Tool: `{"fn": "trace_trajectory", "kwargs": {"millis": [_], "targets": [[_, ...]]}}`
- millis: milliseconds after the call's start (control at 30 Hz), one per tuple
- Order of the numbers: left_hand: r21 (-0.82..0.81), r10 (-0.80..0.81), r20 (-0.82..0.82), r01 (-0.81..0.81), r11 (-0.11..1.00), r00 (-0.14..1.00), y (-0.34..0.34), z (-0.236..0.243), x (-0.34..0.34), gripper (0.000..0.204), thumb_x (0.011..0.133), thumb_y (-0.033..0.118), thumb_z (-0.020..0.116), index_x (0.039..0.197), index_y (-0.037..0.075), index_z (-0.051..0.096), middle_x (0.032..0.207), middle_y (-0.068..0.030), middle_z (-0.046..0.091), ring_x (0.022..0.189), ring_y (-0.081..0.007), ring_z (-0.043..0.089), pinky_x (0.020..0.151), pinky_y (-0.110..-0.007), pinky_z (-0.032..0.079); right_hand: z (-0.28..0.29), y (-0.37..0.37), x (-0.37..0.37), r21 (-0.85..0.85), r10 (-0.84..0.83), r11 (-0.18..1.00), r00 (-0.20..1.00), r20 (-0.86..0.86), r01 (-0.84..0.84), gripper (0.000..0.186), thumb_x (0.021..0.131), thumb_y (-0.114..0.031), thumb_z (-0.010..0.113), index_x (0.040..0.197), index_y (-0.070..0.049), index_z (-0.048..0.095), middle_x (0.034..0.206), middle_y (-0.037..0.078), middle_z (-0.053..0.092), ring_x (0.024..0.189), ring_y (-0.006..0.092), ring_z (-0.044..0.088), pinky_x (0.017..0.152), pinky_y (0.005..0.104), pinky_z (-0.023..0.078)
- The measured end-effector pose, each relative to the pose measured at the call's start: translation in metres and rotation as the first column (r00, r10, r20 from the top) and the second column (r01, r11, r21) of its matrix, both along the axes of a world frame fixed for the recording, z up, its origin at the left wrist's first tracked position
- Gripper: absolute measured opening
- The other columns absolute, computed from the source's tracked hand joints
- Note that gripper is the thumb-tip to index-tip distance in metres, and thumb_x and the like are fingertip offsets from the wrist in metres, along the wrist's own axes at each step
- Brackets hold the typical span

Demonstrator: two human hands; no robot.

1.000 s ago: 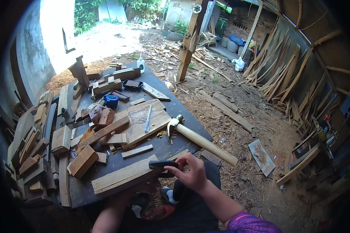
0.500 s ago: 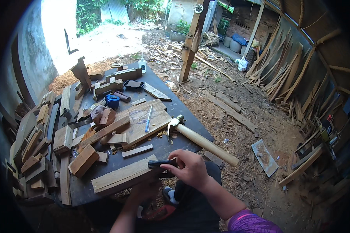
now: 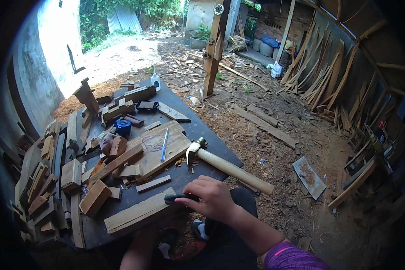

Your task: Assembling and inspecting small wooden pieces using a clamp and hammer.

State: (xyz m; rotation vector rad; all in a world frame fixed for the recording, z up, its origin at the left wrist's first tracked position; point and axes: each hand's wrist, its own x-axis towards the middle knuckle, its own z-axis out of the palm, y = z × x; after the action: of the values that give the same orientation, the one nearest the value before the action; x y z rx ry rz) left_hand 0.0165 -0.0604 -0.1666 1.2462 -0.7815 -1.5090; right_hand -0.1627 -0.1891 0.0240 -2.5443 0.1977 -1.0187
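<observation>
My right hand (image 3: 213,197) is closed around a narrow black object (image 3: 175,198) with a rounded end. It rests on top of the near-right end of a thick wooden block (image 3: 139,210); its exact kind is not clear. The block lies at the table's near edge. From below comes my left forearm (image 3: 139,249), reaching under the block, where shadow and wood hide the hand. Just beyond my right hand lies a claw hammer (image 3: 229,168), its pale handle jutting past the table edge. A short wooden strip (image 3: 153,183) sits behind the block.
On the dark table (image 3: 184,105) lie a wide board (image 3: 153,148) with a pen (image 3: 164,145), a blue tape measure (image 3: 122,127), a phone (image 3: 147,105) and a white bottle (image 3: 155,81). Offcuts (image 3: 38,180) crowd the left. A wooden post (image 3: 213,54) stands beyond.
My right hand and the black object have shifted slightly left and down with the view. My left hand, blurred under the block before, is now hidden.
</observation>
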Motion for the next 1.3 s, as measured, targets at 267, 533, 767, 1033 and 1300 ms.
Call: {"fn": "trace_trajectory", "kwargs": {"millis": [267,533,767,1033,1300], "targets": [[-0.084,0.111,-0.183,-0.128,0.988,0.977,-0.011,-0.002,-0.006,0.048,0.104,0.031,0.064,0.145,0.007,0.056,0.129,-0.0110,0.067,0.122,-0.0218,0.067,0.093,-0.038,0.059,-0.004,-0.001,0.000,0.014,-0.021,1.000,0.999,-0.033,0.021,0.032,0.089,-0.037,0.083,0.082,-0.010,0.069,0.074,0.005,0.065,0.070,0.0252,0.064,0.062,0.0380,0.052],[-0.159,0.198,-0.383,-0.276,0.948,0.902,-0.026,0.002,-0.025,0.048,0.104,0.030,0.063,0.145,0.007,0.055,0.130,-0.0102,0.066,0.122,-0.0212,0.067,0.093,-0.037,0.058,-0.004,0.001,-0.002,-0.066,-0.028,0.998,0.997,-0.074,0.023,0.030,0.092,-0.040,0.079,0.090,-0.011,0.068,0.078,0.004,0.062,0.076,0.0234,0.063,0.066,0.0371,0.052],[-0.173,0.258,-0.558,-0.415,0.893,0.789,-0.029,0.000,-0.037,0.048,0.104,0.029,0.063,0.145,0.006,0.055,0.131,-0.0095,0.066,0.122,-0.0207,0.066,0.093,-0.036,0.058,-0.004,0.001,-0.006,-0.140,-0.009,0.990,0.998,-0.070,0.000,0.031,0.090,-0.038,0.080,0.109,-0.014,0.076,0.080,0.002,0.057,0.076,0.0222,0.059,0.066,0.0360,0.051],[-0.135,0.294,-0.748,-0.571,0.810,0.594,-0.031,-0.014,-0.052,0.047,0.105,0.028,0.063,0.146,0.006,0.054,0.132,-0.0087,0.065,0.121,-0.0201,0.066,0.094,-0.035,0.058,-0.005,0.006,-0.003,-0.107,-0.042,0.994,0.994,-0.099,0.032,0.041,0.086,-0.033,0.083,0.122,-0.016,0.077,0.079,0.002,0.055,0.075,0.0214,0.056,0.065,0.0357,0.050],[-0.555,0.479,-0.144,-0.472,0.685,0.866,-0.025,-0.047,-0.051,0.047,0.105,0.026,0.062,0.146,0.005,0.053,0.135,-0.0107,0.062,0.121,-0.0212,0.066,0.097,-0.036,0.058,-0.005,0.007,-0.006,-0.094,-0.035,0.995,0.997,-0.068,0.028,0.038,0.086,-0.033,0.083,0.120,-0.016,0.077,0.079,0.002,0.056,0.075,0.0216,0.057,0.064,0.0361,0.050]]}}
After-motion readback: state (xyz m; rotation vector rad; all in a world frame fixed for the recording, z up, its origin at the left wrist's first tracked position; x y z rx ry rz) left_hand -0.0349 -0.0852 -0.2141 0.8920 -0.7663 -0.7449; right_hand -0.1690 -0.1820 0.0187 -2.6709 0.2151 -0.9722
